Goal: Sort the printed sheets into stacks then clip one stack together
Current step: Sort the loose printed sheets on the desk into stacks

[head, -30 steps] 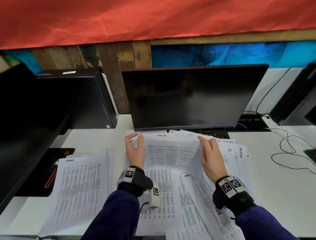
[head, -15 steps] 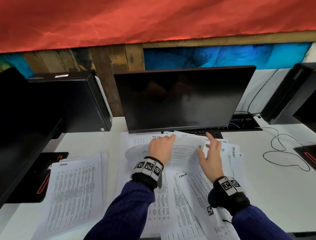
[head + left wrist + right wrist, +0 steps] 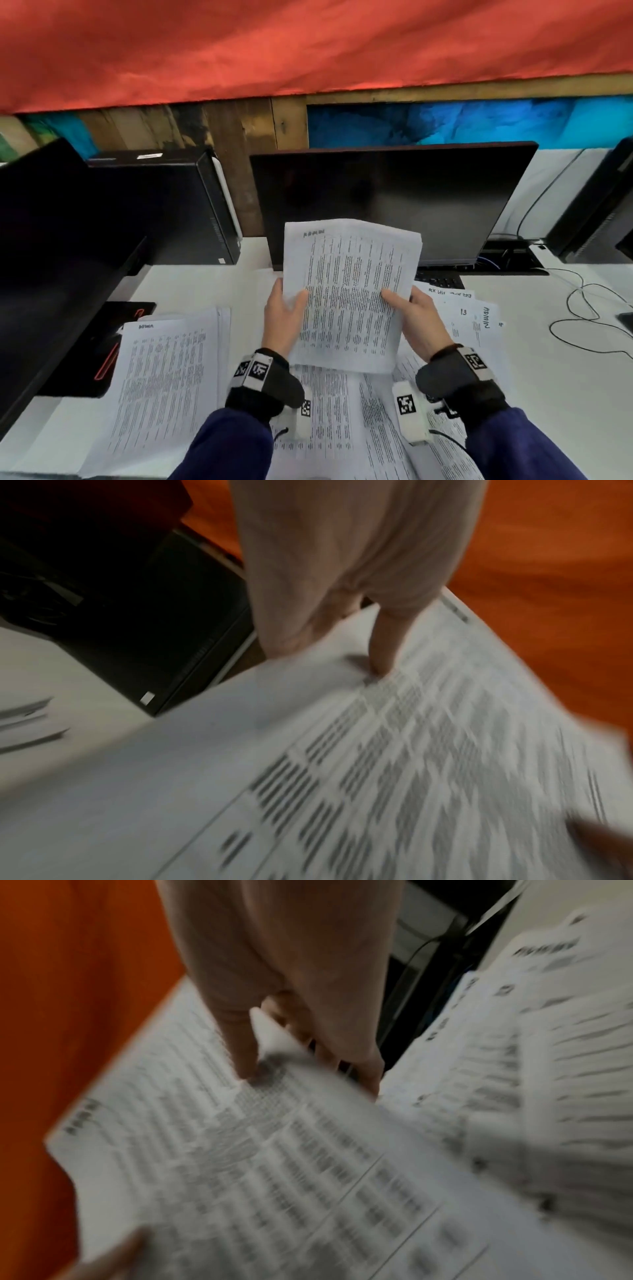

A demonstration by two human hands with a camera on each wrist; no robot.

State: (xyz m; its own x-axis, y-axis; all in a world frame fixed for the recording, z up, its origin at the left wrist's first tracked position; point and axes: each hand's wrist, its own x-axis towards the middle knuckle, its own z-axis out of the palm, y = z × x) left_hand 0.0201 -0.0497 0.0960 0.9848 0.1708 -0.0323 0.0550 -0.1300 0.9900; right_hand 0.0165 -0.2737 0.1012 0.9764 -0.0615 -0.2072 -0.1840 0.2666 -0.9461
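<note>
I hold a printed sheet upright in front of the monitor, its handwritten heading at the top. My left hand grips its left edge, thumb on the front. At the right edge my right hand pinches the sheet between thumb and fingers. Under both hands, loose printed sheets lie spread over the white desk. A squared stack of printed sheets lies to the left. More fanned sheets lie to the right. No clip is in view.
A black monitor stands right behind the held sheet, with a keyboard at its foot. A black computer tower and another dark screen stand on the left. Cables trail over the desk at the right.
Both hands were flat on the spread sheets; they have picked one sheet up from the pile and raised it upright in front of the monitor.
</note>
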